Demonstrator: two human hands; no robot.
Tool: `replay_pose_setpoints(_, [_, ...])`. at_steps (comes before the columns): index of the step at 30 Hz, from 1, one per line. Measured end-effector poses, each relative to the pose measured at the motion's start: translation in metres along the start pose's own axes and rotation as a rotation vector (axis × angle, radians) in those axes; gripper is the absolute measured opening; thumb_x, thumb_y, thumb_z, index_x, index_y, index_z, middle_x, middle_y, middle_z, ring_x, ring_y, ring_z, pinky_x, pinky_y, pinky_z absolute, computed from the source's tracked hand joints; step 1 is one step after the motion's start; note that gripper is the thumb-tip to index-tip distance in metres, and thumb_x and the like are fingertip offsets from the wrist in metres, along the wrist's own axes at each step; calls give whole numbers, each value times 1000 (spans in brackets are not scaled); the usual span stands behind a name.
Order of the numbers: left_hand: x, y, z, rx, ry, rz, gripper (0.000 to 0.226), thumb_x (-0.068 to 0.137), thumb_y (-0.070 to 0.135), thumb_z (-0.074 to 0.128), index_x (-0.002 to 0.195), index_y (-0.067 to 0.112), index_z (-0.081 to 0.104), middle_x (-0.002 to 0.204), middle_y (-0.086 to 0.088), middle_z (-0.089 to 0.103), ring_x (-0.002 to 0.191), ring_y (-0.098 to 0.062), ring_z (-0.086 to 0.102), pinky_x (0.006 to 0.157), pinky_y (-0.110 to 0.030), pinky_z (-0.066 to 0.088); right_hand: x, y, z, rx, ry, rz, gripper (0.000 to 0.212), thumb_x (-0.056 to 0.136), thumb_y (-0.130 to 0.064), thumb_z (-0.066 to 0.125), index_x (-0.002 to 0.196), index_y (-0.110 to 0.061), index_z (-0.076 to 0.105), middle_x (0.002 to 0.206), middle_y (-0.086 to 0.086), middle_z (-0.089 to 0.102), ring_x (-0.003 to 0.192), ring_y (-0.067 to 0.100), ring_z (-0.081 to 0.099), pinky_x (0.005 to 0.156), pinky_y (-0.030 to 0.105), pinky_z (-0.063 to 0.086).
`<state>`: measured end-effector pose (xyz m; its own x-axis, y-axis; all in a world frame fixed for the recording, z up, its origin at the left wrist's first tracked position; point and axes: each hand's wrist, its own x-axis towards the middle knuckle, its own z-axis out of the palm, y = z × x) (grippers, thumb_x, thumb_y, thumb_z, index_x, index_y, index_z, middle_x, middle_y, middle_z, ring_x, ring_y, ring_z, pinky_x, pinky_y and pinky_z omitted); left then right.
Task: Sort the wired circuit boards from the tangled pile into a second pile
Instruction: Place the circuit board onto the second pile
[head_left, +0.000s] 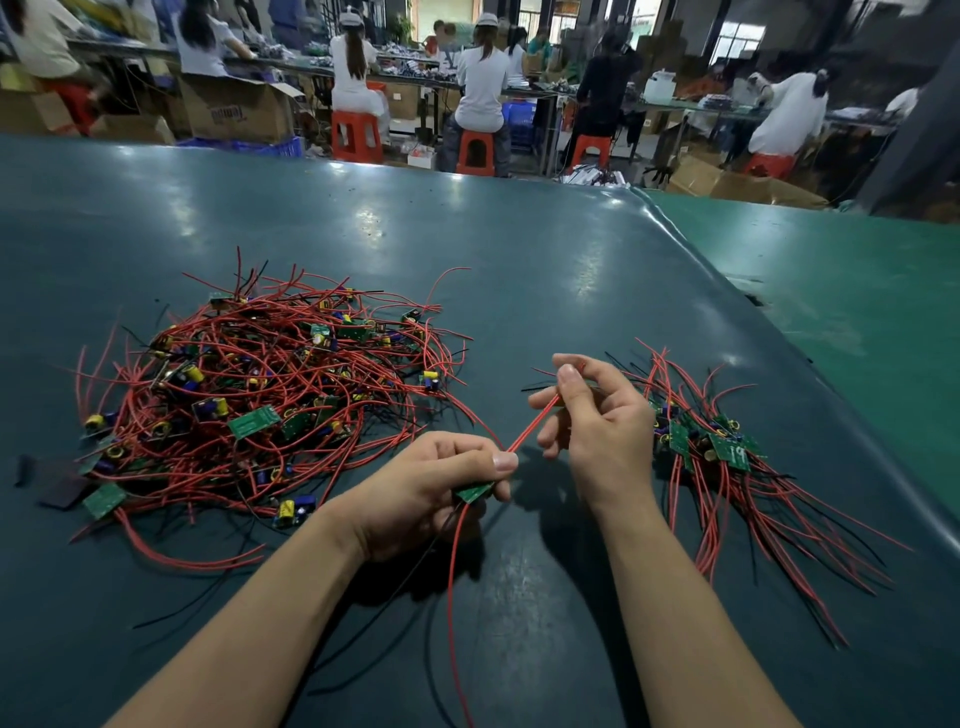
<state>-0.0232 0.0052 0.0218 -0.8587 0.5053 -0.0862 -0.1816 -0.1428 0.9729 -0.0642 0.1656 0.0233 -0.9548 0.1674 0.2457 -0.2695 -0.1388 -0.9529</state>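
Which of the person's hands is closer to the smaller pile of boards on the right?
The right hand. It hovers just left of the smaller pile, pinching a red wire. The left hand, holding a green board, is farther left.

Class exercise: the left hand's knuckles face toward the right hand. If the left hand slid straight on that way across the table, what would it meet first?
Probably the right hand, which pinches the same red wire that runs up from the circuit board gripped by the left hand. Beyond it lies the second pile. Depth is uncertain from one view.
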Motion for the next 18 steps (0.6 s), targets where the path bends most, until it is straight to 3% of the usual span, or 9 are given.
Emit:
replay_pose_setpoints(6, [-2, 1, 0, 24, -10, -13, 23, 83, 24, 62, 63, 12, 61, 45, 2, 33, 34, -8, 25, 43, -29, 10, 6, 7, -1, 20, 127, 69, 15, 102, -8, 47, 92, -8, 58, 49, 4, 62, 31, 12, 48, 32, 17, 35])
replay_pose_setpoints(10, [-3, -2, -1, -142, 90, 58, 26, 86, 26, 64, 63, 12, 64, 40, 3, 32, 28, -4, 24, 40, -16, 16, 14, 3, -14, 54, 255, 195, 16, 104, -18, 43, 96, -9, 52, 41, 0, 55, 29, 10, 43, 32, 15, 30])
replay_pose_setpoints(12, [2, -4, 0, -159, 230, 152, 24, 90, 28, 64, 71, 14, 70, 40, 6, 35, 28, -2, 26, 40, -16, 20, 7, -2, -14, -82, 81, 266, 39, 102, -39, 46, 79, -11, 60, 39, -1, 50, 29, 9, 39, 34, 14, 27])
replay_pose_setpoints(14, [6, -5, 2, -109, 361, 244, 23, 85, 32, 60, 83, 15, 76, 43, 5, 40, 29, -3, 33, 39, -14, 23, -7, -8, -5, -203, -295, 382, 58, 88, -64, 49, 60, -15, 64, 40, -1, 49, 30, 9, 39, 33, 14, 27])
replay_pose_setpoints(16, [9, -7, 3, -144, 400, 288, 26, 84, 30, 60, 93, 12, 77, 48, -2, 52, 34, -7, 48, 38, -14, 36, -21, -13, 5, -255, -650, 453, 55, 76, -69, 55, 68, -16, 66, 45, -2, 52, 32, 8, 40, 33, 14, 29])
replay_pose_setpoints(18, [8, -8, 2, -139, 397, 283, 31, 85, 32, 62, 100, 8, 77, 61, -16, 61, 44, -17, 59, 43, -21, 48, -26, -13, 9, -243, -750, 434, 41, 77, -56, 64, 74, -15, 63, 47, -3, 52, 34, 7, 40, 34, 16, 30])
